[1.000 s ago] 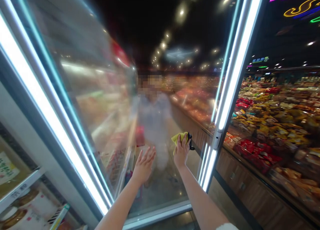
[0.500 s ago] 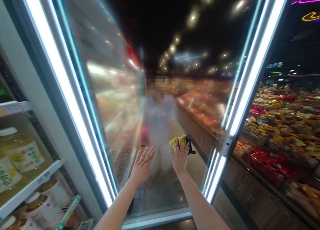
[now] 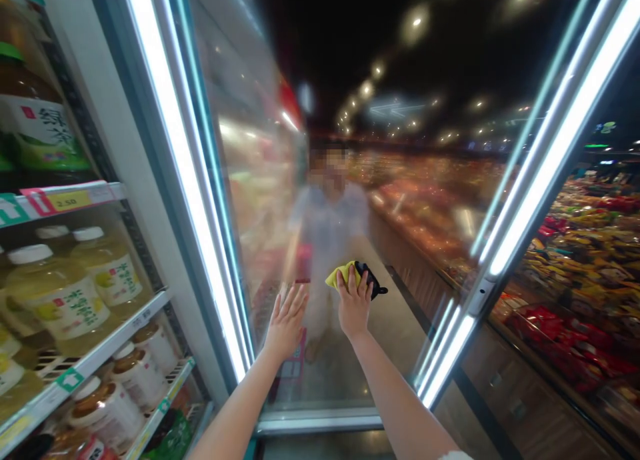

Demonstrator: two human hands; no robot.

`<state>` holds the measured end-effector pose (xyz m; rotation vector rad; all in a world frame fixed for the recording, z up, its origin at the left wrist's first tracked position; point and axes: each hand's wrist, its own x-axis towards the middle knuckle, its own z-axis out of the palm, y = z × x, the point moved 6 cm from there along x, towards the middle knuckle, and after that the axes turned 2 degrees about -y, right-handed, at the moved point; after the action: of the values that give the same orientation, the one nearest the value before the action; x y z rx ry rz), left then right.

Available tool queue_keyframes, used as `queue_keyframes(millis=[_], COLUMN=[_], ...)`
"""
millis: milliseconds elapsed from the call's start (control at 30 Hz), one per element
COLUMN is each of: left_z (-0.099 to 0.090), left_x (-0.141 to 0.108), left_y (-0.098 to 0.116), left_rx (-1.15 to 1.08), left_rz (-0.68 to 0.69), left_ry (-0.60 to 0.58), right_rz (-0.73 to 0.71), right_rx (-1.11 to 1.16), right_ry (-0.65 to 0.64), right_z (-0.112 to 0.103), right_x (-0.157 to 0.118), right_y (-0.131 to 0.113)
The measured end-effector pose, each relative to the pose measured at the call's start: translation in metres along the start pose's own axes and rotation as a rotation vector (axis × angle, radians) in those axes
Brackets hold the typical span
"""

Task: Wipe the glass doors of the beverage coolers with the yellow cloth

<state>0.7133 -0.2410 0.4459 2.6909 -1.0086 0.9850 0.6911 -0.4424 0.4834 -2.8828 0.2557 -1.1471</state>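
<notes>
Right hand [image 3: 355, 305] holds the yellow-and-black cloth [image 3: 333, 278] beneath it, long axis crosswise to the grip, apparently against the glass door [image 3: 320, 421]. Left hand [image 3: 287, 323], fingers extended, nothing visible in it, stands apart leftward.

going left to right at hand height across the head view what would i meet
White-capped drink bottles, left light strip, left hand, right hand over a yellow-and-black cloth, lower right light strip, red packets.
</notes>
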Motion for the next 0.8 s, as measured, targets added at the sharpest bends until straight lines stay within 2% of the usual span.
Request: queue_keyframes(millis=[67,133,200,267,333,400,467,533,600,667,733,800], left_z=[0.002,0.004,0.007,0.009,0.010,0.010,0.009,0.009,0.009,0.008,0.007,0.006], left_x=[-0.005,-0.010,-0.015,-0.018,-0.020,-0.021,-0.023,-0.025,-0.028,-0.032,-0.035,-0.037], left_y=[-0.004,-0.009,-0.014,-0.019,-0.021,-0.023,-0.026,-0.029,-0.034,-0.039,-0.044,-0.049], left_rx=[0.000,0.002,0.003,0.002,-0.002,-0.010,-0.024,-0.038,-0.048,-0.049,-0.043,-0.036], left_rz=[-0.008,-0.023,-0.041,-0.051,-0.048,-0.044,-0.049,-0.058,-0.063,-0.068,-0.076,-0.093], left_ry=[-0.012,-0.024,-0.034,-0.041,-0.045,-0.049,-0.057,-0.069,-0.079,-0.078,-0.070,-0.063], right_rz=[-0.102,-0.142,-0.091,0.023,0.121,0.143,0.075,-0.063,-0.191,-0.222,-0.148,-0.061], right_rx=[-0.002,-0.012,-0.027,-0.025,-0.003,0.019,0.028,0.029,0.022,0.007,-0.001,0.014], right_ry=[-0.061,-0.116,-0.135,-0.104,-0.048,-0.010,-0.021,-0.078,-0.141,-0.163,-0.129,-0.073], right_z=[0.012,0.021,0.022,0.016,0.008,0.004,0.008,0.017,0.025,0.025,0.017,0.007], right_x=[-0.017,-0.035,-0.041,-0.034,-0.018,-0.004,-0.001,-0.011,-0.028,-0.038,-0.034,-0.018], right_y=[-0.003,0.008,0.022,0.026,0.012,-0.013,-0.037,-0.051,-0.049,-0.036,-0.027,-0.032])
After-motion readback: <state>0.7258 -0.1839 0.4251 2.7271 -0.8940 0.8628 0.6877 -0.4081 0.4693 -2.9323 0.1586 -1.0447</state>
